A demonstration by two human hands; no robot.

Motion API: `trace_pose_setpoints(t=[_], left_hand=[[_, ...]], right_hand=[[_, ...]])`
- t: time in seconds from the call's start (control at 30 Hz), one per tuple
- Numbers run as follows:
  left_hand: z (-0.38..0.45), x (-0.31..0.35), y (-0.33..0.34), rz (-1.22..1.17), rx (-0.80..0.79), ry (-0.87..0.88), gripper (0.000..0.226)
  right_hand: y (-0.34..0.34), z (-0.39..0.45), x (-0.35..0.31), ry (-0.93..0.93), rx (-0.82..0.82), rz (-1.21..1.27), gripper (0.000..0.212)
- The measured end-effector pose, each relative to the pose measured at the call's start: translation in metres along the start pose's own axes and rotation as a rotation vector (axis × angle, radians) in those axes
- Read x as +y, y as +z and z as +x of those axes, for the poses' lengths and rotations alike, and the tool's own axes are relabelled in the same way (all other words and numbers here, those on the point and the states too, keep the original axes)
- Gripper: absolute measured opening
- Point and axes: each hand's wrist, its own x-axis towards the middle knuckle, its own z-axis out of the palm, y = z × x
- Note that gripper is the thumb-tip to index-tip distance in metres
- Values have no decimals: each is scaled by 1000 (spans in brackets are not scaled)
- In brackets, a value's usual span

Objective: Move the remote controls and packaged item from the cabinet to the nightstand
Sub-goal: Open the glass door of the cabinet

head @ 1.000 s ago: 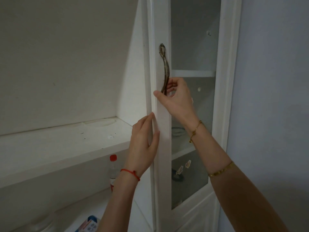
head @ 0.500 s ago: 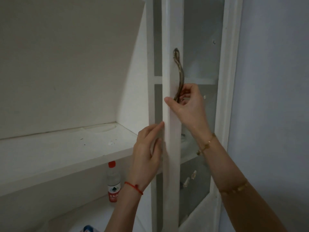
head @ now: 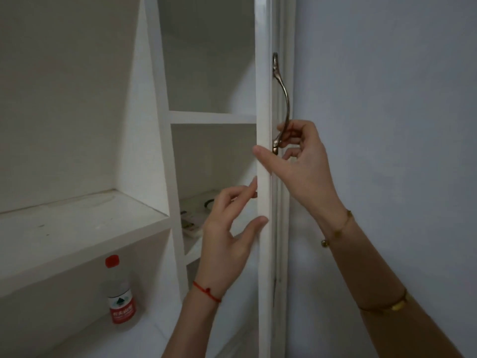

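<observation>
On curved metal handle (head: 281, 104), right hand (head: 300, 161) grips.

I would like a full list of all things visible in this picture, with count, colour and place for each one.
cabinet door: one, white, swung open, seen edge-on at centre
door handle: one, metal, curved, on the door's right face
cabinet shelves: white, behind the door
flat items: a few, pale, on the lower cabinet shelf; kind unclear
open shelf: one, white, at left
water bottle: one, clear, red cap and label, under the open shelf
wall: grey-blue, at right
left hand: on the door's edge
right hand: gripping the handle
</observation>
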Motion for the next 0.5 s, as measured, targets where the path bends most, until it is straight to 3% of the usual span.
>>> trace_pose_setpoints(t=[0.5], left_hand=[[1,13,91,-59,-165,185,62]], right_hand=[[-93,-15,-1,-231,71,-656,70]])
